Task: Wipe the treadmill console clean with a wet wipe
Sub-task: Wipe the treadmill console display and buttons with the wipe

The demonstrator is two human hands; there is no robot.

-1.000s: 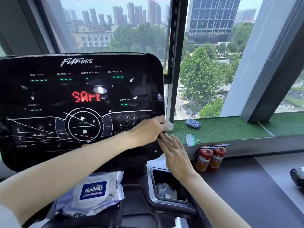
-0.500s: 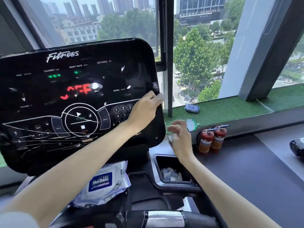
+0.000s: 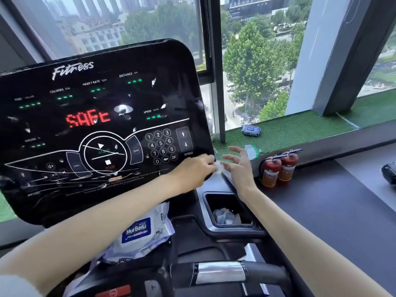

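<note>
Open air lies right of the treadmill console (image 3: 102, 133), above the dark ledge (image 3: 321, 200). Two red fire extinguishers (image 3: 278, 168) stand near its window side; the wipe pack (image 3: 139, 232) crowds the space beneath the console, and crumpled wipes (image 3: 226, 216) fill the cup holder (image 3: 252, 227).

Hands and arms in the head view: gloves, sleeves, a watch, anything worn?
Both are bare. The left hand and right hand wear no gloves, rings or watch. Both forearms are uncovered; only a pale sleeve edge shows at the left arm's bottom corner.
</note>
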